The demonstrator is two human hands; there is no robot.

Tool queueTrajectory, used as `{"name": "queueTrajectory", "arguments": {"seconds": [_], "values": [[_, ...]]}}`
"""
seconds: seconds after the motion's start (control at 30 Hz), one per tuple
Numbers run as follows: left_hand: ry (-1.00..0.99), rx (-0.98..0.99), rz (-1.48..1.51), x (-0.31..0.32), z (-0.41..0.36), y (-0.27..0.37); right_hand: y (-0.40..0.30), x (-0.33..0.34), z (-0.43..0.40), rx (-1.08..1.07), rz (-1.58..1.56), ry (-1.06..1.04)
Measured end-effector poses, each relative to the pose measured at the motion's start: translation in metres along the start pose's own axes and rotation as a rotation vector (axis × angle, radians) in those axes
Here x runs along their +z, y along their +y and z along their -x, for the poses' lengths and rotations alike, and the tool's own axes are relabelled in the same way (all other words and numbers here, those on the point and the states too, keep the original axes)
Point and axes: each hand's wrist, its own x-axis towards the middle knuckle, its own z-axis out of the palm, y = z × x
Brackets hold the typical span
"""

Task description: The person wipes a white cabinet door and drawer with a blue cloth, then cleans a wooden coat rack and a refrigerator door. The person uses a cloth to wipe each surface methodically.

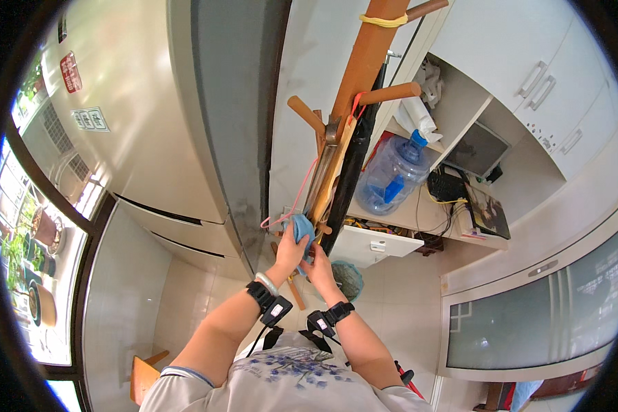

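Observation:
In front of me rises a wooden coat stand (365, 59) with peg arms. A blue cloth (303, 229) is wrapped around something low beside its post; what lies inside the cloth is hidden. My left hand (288, 252) grips the cloth from the left. Just to the right, my right hand (318, 268) has its fingers bent at the cloth's lower edge, and I cannot tell how firmly they hold it. A pink hanger (304, 190) hangs left of the post. A long black object (354, 154) hangs along the right side of the post.
A refrigerator (144, 129) stands at the left. To the right, a blue water bottle (391, 175) sits on a cabinet shelf above an open drawer (378, 245). A lined waste bin (347, 282) stands on the floor. A wooden stool (143, 378) is at lower left.

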Motion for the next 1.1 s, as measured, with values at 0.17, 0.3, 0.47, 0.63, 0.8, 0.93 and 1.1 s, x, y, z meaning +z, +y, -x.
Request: {"name": "queueTrajectory", "arguments": {"seconds": [0.17, 0.3, 0.47, 0.63, 0.8, 0.93, 1.1], "values": [[-0.249, 0.034, 0.204, -0.014, 0.023, 0.039, -0.030, -0.020, 0.012, 0.100, -0.263, 0.073], [-0.294, 0.179, 0.390, -0.034, 0.030, 0.101, -0.069, -0.069, 0.010, -0.065, -0.447, 0.367], [-0.206, 0.289, 0.438, -0.038, 0.027, 0.150, -0.113, -0.142, -0.020, -0.276, -0.378, 0.606], [-0.108, 0.308, 0.439, -0.007, 0.013, 0.149, -0.135, -0.166, -0.082, -0.629, -0.085, 0.575], [-0.182, 0.013, 0.563, 0.010, -0.001, 0.123, -0.098, -0.129, -0.088, -0.556, -0.096, 0.270], [-0.070, -0.065, 0.567, 0.020, 0.003, 0.109, -0.039, -0.101, -0.073, -0.490, -0.035, 0.189], [0.000, -0.118, 0.396, 0.030, 0.018, 0.107, 0.013, -0.078, -0.059, -0.383, -0.110, 0.102]]}}
